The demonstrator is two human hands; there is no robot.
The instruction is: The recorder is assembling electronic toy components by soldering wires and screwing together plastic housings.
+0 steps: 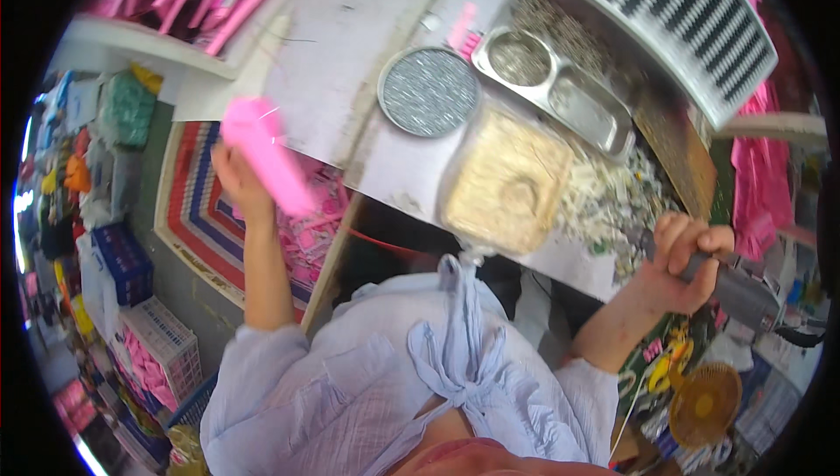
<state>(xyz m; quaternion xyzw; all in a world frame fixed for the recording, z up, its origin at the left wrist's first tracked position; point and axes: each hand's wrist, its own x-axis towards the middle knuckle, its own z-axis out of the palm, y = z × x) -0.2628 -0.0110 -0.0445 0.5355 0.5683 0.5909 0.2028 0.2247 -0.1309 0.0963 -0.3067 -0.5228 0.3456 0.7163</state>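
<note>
My left hand, off to the left over a box, is closed around a bright pink plastic housing with a wide rounded end and a long narrower body. My right hand grips a grey, cylindrical electric screwdriver at the table's right edge. A dark cord leaves its rear end; its tip points left, over a heap of small loose parts. Between the hands, a cream pad wrapped in clear plastic lies at the table's front edge. Behind it stands a round tin of small silvery metal pieces.
A steel tray with compartments holds small metal parts at the back. A white rack with dark slots stands behind it. Pink parts fill a bin at the far left and a striped-lined box below my left hand.
</note>
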